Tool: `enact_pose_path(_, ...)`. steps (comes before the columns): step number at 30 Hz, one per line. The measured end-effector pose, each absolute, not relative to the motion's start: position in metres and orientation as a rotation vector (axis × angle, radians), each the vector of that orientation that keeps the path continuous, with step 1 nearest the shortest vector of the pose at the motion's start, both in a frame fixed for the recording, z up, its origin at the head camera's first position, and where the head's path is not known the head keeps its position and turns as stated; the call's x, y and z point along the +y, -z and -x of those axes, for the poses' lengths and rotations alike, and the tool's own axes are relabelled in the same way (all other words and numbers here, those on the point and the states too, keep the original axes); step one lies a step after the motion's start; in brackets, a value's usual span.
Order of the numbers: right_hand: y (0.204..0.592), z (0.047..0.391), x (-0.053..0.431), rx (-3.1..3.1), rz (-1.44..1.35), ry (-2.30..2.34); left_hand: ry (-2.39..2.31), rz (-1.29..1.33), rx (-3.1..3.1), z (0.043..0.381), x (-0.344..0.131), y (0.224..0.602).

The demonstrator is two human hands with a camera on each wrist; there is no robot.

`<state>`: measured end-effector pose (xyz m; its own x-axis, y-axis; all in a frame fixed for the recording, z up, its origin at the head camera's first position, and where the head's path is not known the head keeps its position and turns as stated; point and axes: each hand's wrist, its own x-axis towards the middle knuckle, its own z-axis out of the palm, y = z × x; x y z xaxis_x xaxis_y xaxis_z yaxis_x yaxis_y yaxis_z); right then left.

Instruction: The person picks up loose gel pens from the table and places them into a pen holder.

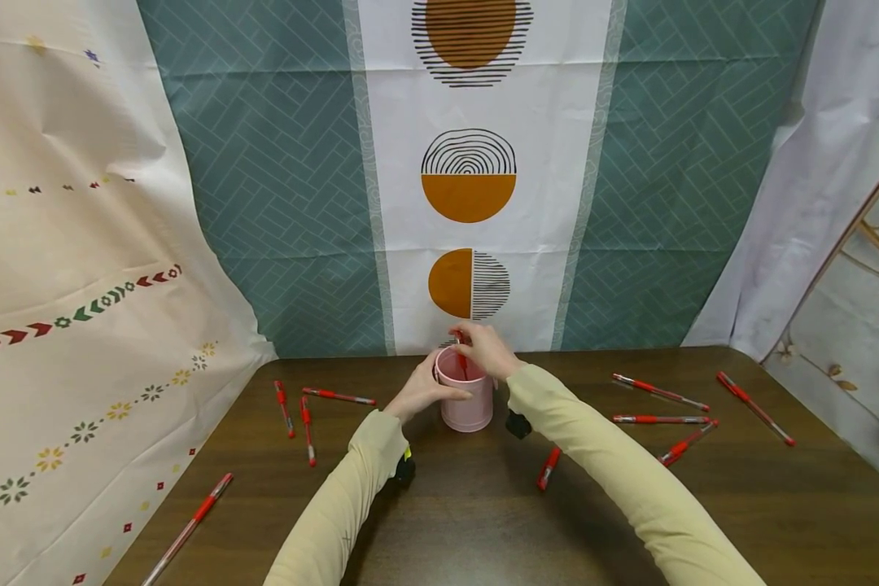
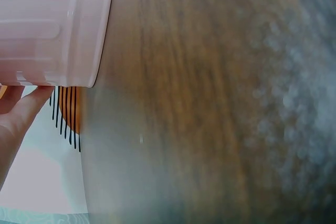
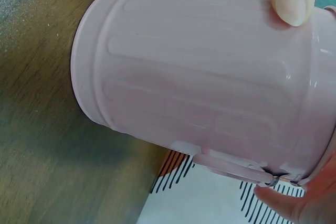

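Observation:
A pink ribbed bucket [image 1: 466, 417] with a small side handle [image 3: 231, 168] stands upright near the table's back edge. My left hand [image 1: 422, 388] holds its left side, the thumb [image 3: 293, 1] lying across the front in the right wrist view. Above the rim, my right hand [image 1: 486, 350] pinches a red gel pen [image 1: 462, 366], which points down into the bucket. The bucket's wall hides the inside in both wrist views.
Several red pens lie on the brown table [image 1: 454, 521]: a pen [image 1: 339, 396] among those on the left, a pen [image 1: 659, 420] among those on the right, and one pen [image 1: 548, 468] beside the right forearm. A patterned curtain [image 1: 469, 236] hangs right behind the table.

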<state>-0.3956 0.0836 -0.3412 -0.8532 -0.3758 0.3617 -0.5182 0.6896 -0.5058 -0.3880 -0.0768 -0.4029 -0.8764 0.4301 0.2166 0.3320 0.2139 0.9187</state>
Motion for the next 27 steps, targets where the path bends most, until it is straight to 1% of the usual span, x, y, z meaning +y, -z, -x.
enact_pose_path(9,0.344,0.396,0.087,-2.678,-0.726,-0.934,-1.746,-0.799,2.389,0.367,-0.076,0.384)
enact_pose_path(12,0.343,0.396,0.087,-2.686,-0.709,-0.960,-1.738,-0.797,2.396,0.367,-0.075,0.384)
enact_pose_path(19,0.341,0.395,0.089,-2.695,-0.696,-0.982,-1.747,-0.746,2.417,0.389,-0.075,0.407)
enact_pose_path(27,0.338,0.395,0.094,-2.699,-0.679,-1.006,-1.751,-0.747,2.449,0.389,-0.076,0.409)
